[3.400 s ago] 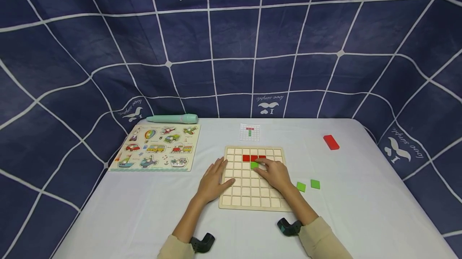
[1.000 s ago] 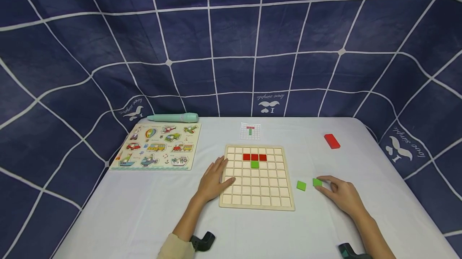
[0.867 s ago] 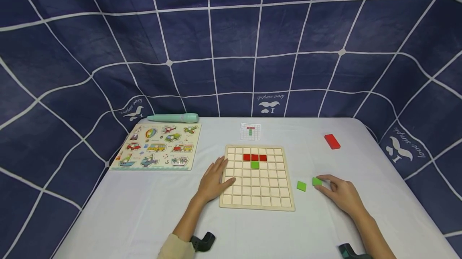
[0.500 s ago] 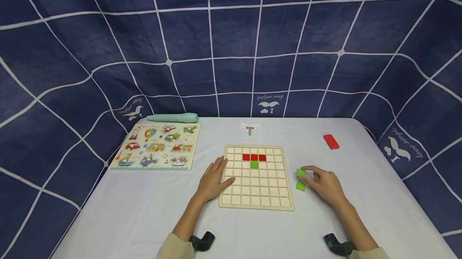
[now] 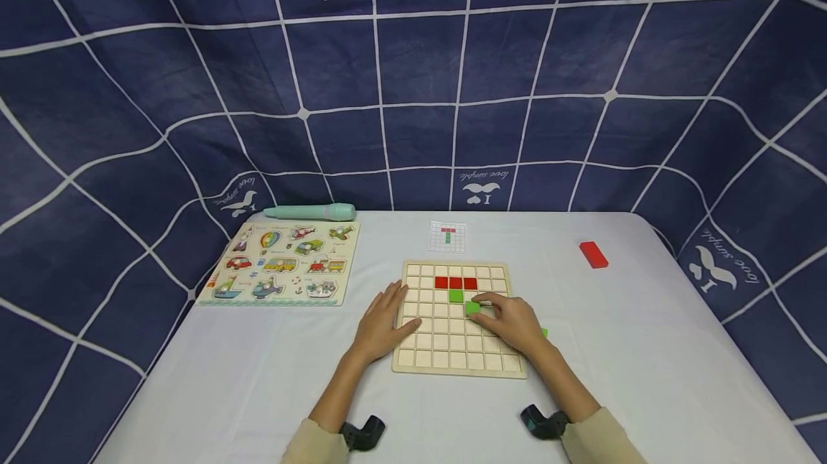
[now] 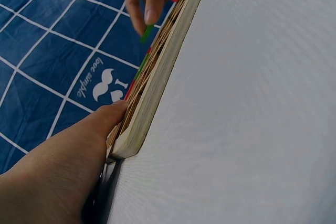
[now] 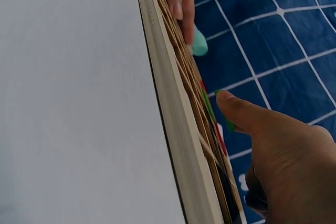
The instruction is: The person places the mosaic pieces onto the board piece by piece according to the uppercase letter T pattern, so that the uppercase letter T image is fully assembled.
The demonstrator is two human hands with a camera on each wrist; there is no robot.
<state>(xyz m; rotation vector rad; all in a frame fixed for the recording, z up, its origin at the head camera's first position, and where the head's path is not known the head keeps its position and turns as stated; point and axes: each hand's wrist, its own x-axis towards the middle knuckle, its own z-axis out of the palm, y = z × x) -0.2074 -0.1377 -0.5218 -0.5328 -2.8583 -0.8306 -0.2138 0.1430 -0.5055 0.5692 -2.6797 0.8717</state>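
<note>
A wooden grid board (image 5: 439,361) lies flat on the white table. Three red tiles (image 5: 455,283) sit side by side in one of its upper rows, and a green tile (image 5: 456,296) fills the cell under the middle one. My right hand (image 5: 515,324) pinches another green square tile (image 5: 472,308) between thumb and fingers. The right wrist view shows that held tile (image 7: 230,125) raised above the board. My left hand (image 5: 380,327) rests on the board's left edge, its fingers straight and its thumb over the grid.
One more green tile (image 5: 545,333) peeks out from behind my right wrist. Beyond the board lies a printed card (image 5: 456,247) with a red and green T. A red block (image 5: 593,254) is at the right; a vehicle picture puzzle (image 5: 258,292) and a mint-green pen-shaped object (image 5: 332,212) are at the left.
My right hand left the green tile on the board, picked up another from the table at the right, and carried it left over the board. My left hand stayed in place.
</note>
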